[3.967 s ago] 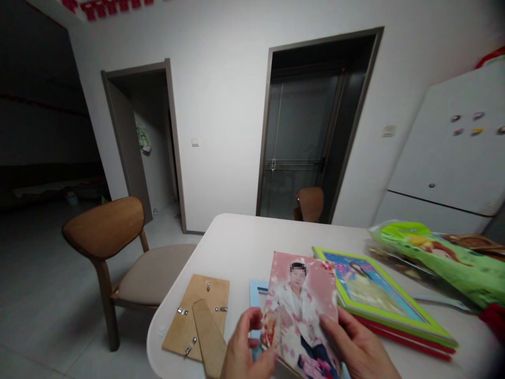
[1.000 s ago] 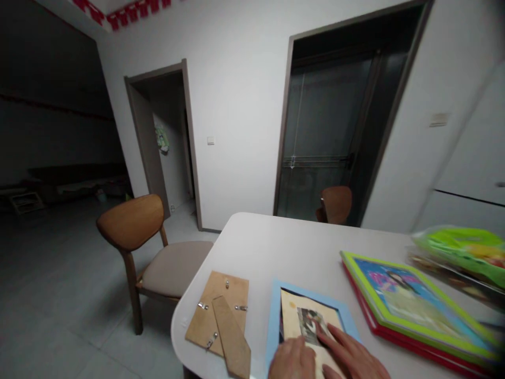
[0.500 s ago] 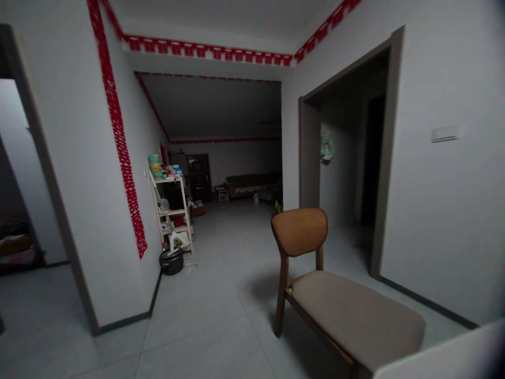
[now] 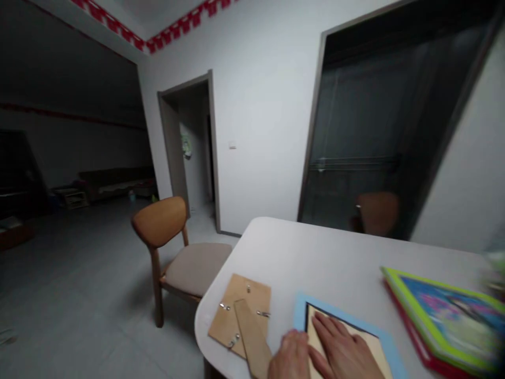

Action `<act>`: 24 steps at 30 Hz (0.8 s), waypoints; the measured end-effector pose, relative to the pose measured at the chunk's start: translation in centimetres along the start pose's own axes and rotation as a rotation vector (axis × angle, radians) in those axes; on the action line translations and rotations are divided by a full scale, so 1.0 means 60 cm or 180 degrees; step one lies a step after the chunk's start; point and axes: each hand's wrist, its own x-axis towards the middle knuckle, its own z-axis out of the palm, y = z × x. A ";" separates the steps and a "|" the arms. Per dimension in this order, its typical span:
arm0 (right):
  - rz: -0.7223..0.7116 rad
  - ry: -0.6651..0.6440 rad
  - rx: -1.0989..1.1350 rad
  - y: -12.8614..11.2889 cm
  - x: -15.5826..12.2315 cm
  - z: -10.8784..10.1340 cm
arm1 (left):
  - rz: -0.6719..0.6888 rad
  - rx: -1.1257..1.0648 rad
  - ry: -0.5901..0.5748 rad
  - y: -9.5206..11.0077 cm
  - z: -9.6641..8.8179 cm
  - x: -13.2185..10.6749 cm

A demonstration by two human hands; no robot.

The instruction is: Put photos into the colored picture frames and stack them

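A light blue picture frame (image 4: 302,310) lies face down on the white table (image 4: 315,252) at the bottom of the view, with a pale photo back (image 4: 376,350) set inside it. My right hand (image 4: 343,350) rests flat on that photo back, fingers stretched out. My left hand (image 4: 290,358) sits at the frame's left edge, fingers curled down; only part of it shows. The brown backing board (image 4: 240,318) with metal clips and a stand lies just left of the frame.
A stack of frames, green on top of red (image 4: 445,316), lies at the right of the table. A wooden chair (image 4: 177,247) stands left of the table. Behind are a dark sliding door (image 4: 379,131) and an open doorway (image 4: 189,147).
Four seconds ago both hands held the photo above the frame; now it lies face down inside. The view swung left to the room half a second ago and has come back to the table.
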 end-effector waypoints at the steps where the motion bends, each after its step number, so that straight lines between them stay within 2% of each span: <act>1: -0.0048 -0.0086 -0.0300 -0.004 -0.001 -0.011 | 0.0007 -0.0033 -0.0003 -0.004 0.005 0.001; 4: 0.0011 -0.0325 -0.0528 -0.027 0.009 -0.024 | 0.0182 -0.0084 0.0054 -0.022 0.003 -0.008; 8: -0.0212 -0.0515 -0.0264 -0.040 0.016 -0.018 | 0.0278 0.0007 0.0125 -0.027 -0.006 -0.015; 11: -0.0176 -0.0451 -0.0157 -0.031 0.011 -0.023 | 0.0306 0.0070 0.0022 -0.013 -0.025 -0.010; 15: 0.0247 -0.0099 -0.0219 -0.011 -0.010 -0.055 | 0.0179 0.0149 -0.0255 0.021 -0.070 -0.006; 18: 0.0311 -0.0227 -0.0398 0.003 -0.027 -0.071 | -0.0002 0.0240 -0.0433 0.042 -0.098 -0.004; 21: 0.0286 -0.0277 -0.0565 0.006 -0.033 -0.066 | 0.0023 0.0337 -0.0627 0.051 -0.108 0.000; 24: 0.0156 -0.0353 -0.0568 -0.006 -0.024 -0.053 | 0.0062 0.0334 -0.0642 0.055 -0.108 0.006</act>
